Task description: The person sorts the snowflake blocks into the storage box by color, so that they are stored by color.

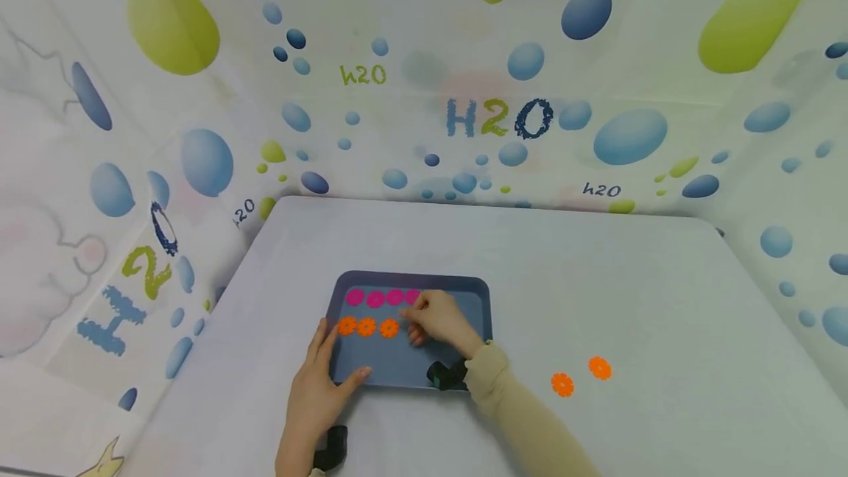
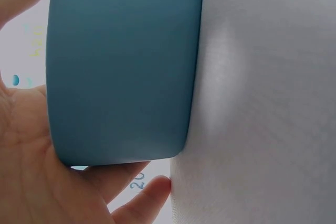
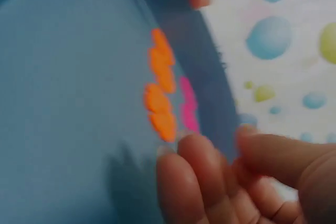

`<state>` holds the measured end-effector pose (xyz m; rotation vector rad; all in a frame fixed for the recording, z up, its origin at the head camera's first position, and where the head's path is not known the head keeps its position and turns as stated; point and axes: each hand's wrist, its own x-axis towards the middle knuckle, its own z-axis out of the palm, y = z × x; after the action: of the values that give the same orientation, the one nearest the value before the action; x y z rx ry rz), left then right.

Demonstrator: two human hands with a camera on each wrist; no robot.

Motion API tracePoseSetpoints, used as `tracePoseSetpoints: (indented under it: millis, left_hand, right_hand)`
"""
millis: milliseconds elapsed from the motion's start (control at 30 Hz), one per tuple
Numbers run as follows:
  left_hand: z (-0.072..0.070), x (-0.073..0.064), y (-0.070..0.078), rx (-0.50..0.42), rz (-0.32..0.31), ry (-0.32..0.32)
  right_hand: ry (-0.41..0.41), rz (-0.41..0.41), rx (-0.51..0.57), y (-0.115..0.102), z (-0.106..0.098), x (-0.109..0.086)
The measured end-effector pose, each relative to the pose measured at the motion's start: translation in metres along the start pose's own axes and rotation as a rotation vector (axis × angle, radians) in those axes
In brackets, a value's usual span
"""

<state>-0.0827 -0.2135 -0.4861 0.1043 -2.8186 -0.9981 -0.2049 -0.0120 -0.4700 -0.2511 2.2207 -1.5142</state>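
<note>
A blue-grey tray [image 1: 397, 370] lies on the table with a row of pink discs [image 1: 375, 299] toward its far edge. Nearer to me runs a row of orange flower-shaped pieces [image 1: 366, 327]. My left hand [image 1: 318, 389] rests at the tray's near left corner, straight fingers along the left rim and thumb over the front rim. Above the tray, at the right end of the orange row, is my right hand [image 1: 440, 319]. The right wrist view shows its fingertips [image 3: 178, 182] beside the orange pieces, thumb apart, with nothing visible between. This hand hides part of both rows.
Two loose orange flower pieces [image 1: 562, 384] lie on the white table [image 1: 662, 300] to the right of the tray. A patterned cloth [image 1: 424, 79] with blue and green spots stands behind and along the sides. Each wrist carries a black device [image 1: 447, 375].
</note>
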Motion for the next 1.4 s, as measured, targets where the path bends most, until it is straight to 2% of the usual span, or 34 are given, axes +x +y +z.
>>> tracePoseSetpoints:
  millis: [133,200,367,533,667,800,1033,1167,1300,1400]
  left_hand:
    - [-0.001,0.001,-0.001,0.002,0.001,0.002]
    - [-0.001,0.001,-0.002,0.003,0.0,0.004]
    - [-0.005,0.0,-0.003,0.012,-0.012,0.004]
    - [-0.005,0.001,-0.001,0.003,-0.019,-0.006]
    - [-0.004,0.0,-0.002,0.003,-0.042,-0.022]
    - [-0.002,0.0,-0.002,0.004,-0.051,-0.034]
    - [-0.003,0.001,-0.001,0.004,-0.053,-0.029]
    - [-0.004,0.002,0.0,0.002,-0.067,-0.038]
    - [-0.002,0.001,0.001,0.001,-0.078,-0.048]
    - [-0.001,0.0,0.002,-0.005,-0.073,-0.046]
  right_hand:
    - [0.077,-0.147,-0.067,-0.004,-0.027,-0.022]
    - [0.126,-0.185,-0.122,-0.003,-0.041,-0.035]
    - [0.202,-0.176,-0.218,0.011,-0.074,-0.065]
    - [0.219,-0.123,-0.231,0.031,-0.099,-0.089]
    - [0.256,-0.097,-0.247,0.042,-0.111,-0.109]
    - [0.279,-0.065,-0.289,0.052,-0.118,-0.134]
    - [0.242,0.023,-0.386,0.074,-0.119,-0.171]
    - [0.294,0.032,-0.448,0.088,-0.111,-0.179]
    - [0.393,-0.038,-0.51,0.096,-0.105,-0.179]
    - [0.433,-0.046,-0.544,0.096,-0.104,-0.177]
